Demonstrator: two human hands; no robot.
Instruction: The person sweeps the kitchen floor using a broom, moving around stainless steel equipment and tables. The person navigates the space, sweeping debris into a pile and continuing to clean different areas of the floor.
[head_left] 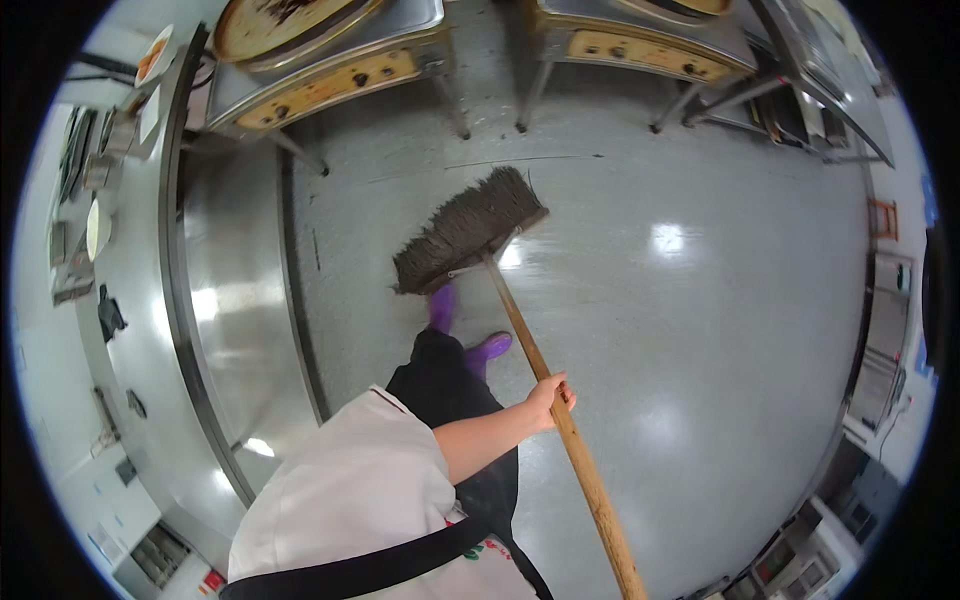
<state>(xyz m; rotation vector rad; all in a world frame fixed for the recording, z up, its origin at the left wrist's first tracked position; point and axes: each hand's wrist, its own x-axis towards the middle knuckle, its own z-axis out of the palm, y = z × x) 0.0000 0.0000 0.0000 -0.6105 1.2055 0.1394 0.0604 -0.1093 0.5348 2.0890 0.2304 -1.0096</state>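
My left hand (552, 400) is wrapped round the wooden handle of a wide push broom (590, 480), about midway along the part in view. The handle slants from the lower edge up to the broom head (470, 232), which has long dark bristles and metal braces at the joint. Its bristles point away from me, just beyond my purple boots (488, 348). My left forearm crosses in front of my dark apron (440, 385) from a white sleeve. My right hand is out of the picture.
Grey shiny floor (700, 330) spreads ahead and to the right. Two metal-legged cooking stands (340, 85) (640, 50) with round plates stand at the far side. A long steel counter (235, 270) runs along my left. Steel equipment (880, 350) lines the right wall.
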